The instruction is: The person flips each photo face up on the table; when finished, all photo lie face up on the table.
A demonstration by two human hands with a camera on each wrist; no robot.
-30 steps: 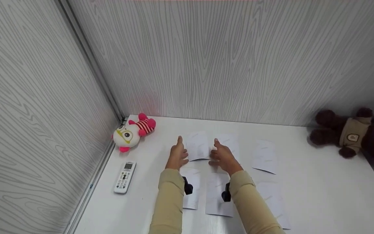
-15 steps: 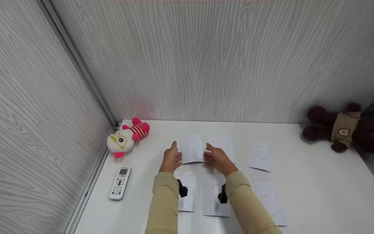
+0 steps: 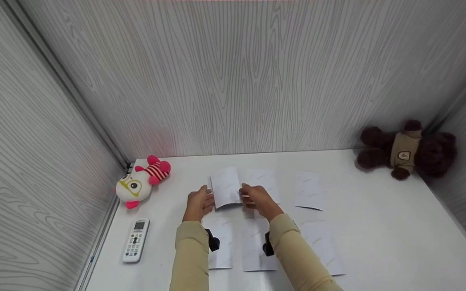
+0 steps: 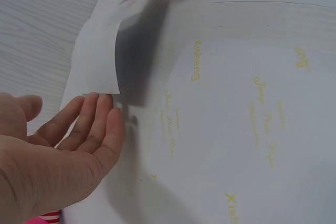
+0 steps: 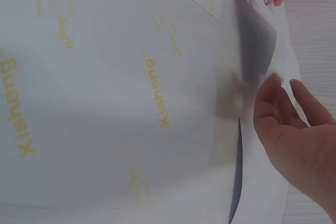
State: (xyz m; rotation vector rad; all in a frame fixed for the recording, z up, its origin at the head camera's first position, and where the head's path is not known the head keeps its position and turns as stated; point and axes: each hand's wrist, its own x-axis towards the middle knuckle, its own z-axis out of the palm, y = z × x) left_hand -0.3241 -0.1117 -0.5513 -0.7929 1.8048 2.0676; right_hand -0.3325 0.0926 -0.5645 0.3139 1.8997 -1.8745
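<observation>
In the head view, both hands are on either side of a white sheet of photo paper (image 3: 226, 189), whose near edge bows upward. My left hand (image 3: 199, 203) is at its left edge. In the left wrist view the fingertips (image 4: 97, 100) touch the sheet's edge from below, with the thumb held apart. My right hand (image 3: 257, 199) is at the opposite edge. The right wrist view shows its bent fingertips (image 5: 270, 85) right at the sheet's corner, the thumb apart from them. A dark shadow lies under the raised sheet.
Several more white sheets lie on the white table (image 3: 395, 226), including one at the back (image 3: 262, 182), one to the right (image 3: 309, 190) and one in front (image 3: 257, 250). A remote control (image 3: 136, 241) and a pink-and-white plush toy (image 3: 138, 188) are left; a brown teddy bear (image 3: 405, 151) is far right.
The head view has shifted, so the scene sits further left. The hands have closed in on the sheet's two sides, and its near edge now bows more.
</observation>
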